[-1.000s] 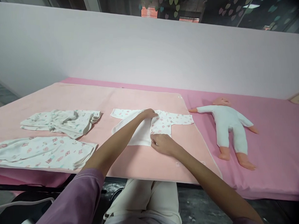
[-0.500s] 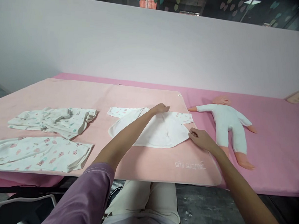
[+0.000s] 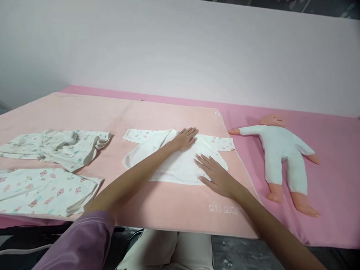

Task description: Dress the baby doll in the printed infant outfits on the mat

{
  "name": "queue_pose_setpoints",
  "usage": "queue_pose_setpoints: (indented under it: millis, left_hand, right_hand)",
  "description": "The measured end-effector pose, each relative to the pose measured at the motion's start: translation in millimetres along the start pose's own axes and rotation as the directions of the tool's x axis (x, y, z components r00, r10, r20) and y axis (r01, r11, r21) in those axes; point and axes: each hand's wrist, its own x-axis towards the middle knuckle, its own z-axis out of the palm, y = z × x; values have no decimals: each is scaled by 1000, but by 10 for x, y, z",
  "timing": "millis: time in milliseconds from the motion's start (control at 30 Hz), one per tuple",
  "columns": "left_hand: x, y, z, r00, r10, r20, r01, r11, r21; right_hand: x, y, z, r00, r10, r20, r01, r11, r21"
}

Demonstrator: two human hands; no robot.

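Note:
A white baby shirt (image 3: 178, 172) with patterned sleeves lies spread open on a peach blanket (image 3: 171, 206), its sleeves out to both sides. My left hand (image 3: 185, 139) rests flat near the neckline, fingers stretched and pointing right. Lower down, on the right part of the shirt, my right hand (image 3: 215, 174) lies flat with its fingers spread. Neither hand grips anything. Part of the shirt is hidden under my left forearm and both hands.
To the left lie a folded printed garment (image 3: 60, 145) and, nearer me, another printed garment (image 3: 43, 190). A doll (image 3: 282, 155) in a white body lies at the right on the pink table cover (image 3: 339, 177). A pale wall (image 3: 183, 51) stands behind.
My right hand has let go of the shirt's right edge and moved left onto the cloth, fingers spread. My left hand has flattened at the neckline. The view has tilted down slightly.

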Motion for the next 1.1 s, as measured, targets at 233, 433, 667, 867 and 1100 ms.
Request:
queue_pose_setpoints:
  millis: [233, 433, 667, 867, 1100]
  left_hand:
    - [29, 55, -3, 1000, -22, -18, 24, 996, 83]
    - [-727, 368, -157, 978, -9, -207, 25, 997, 78]
    - [-2372, 814, -250, 981, -52, -189, 51, 999, -12]
    - [-2782, 826, -193, 975, -70, -211, 68, 998, -15]
    - [-2800, 865, -119, 958, -65, -279, 61, 998, -22]
  right_hand:
    - [-14, 30, 21, 999, -42, -7, 42, 998, -48]
    - [12, -179, -65, 975, -200, -100, 200, 980, -13]
    - [-50, -522, 14, 988, -149, -37, 152, 983, 106]
    - [-65, -572, 44, 1000, 22, 12, -24, 979, 202]
    - [-38, -680, 25, 996, 76, -38, -68, 983, 171]
